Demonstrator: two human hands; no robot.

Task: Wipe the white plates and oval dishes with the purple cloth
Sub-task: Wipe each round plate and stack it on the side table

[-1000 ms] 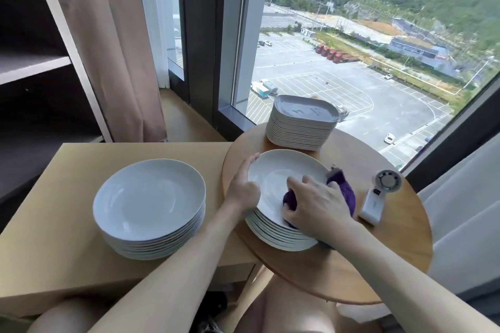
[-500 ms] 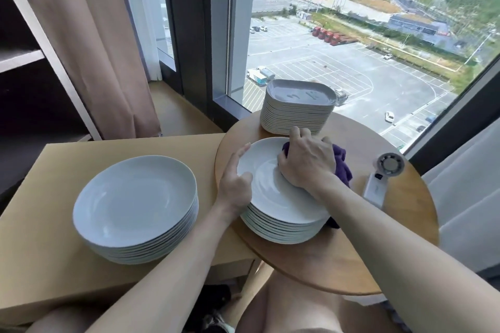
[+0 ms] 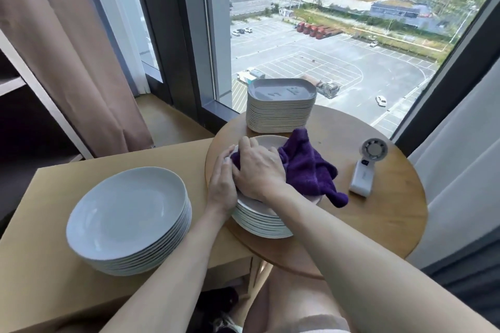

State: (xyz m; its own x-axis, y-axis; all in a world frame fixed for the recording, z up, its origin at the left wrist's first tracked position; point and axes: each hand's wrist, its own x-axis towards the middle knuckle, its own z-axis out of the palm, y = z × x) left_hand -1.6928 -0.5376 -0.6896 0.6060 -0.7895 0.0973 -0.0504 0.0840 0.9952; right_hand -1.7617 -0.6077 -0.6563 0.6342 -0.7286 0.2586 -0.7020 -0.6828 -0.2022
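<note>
**Clerk:** Materials and shapes, please.

**Inspector:** A round wooden table (image 3: 378, 213) with a smooth, warm-toned top. On it is a stack of round plates (image 3: 259, 222), glazed white and shallow. Behind that stands a stack of oval dishes (image 3: 280, 105), pale, with rounded corners. A white handheld fan (image 3: 365, 167) lies to the right. On the adjoining rectangular table (image 3: 54, 292), light wood, sits a second plate stack (image 3: 127, 213), glossy and bluish-white.

**Clerk:** And the cloth?

**Inspector:** The purple cloth (image 3: 308, 167) is deep violet, with a thick terry pile. It is bunched and rumpled, and one corner trails off the plates onto the round table.

**Clerk:** Its position relative to the hands?

**Inspector:** It lies on the top plate (image 3: 270, 142). The right hand (image 3: 257, 167) is pressed down on its left part, fingers bent over the bunched fabric, and the rest spreads out to the right of that hand. The left hand (image 3: 221, 184) holds the plate's left rim, thumb on top. Its other fingers are hidden.
</note>
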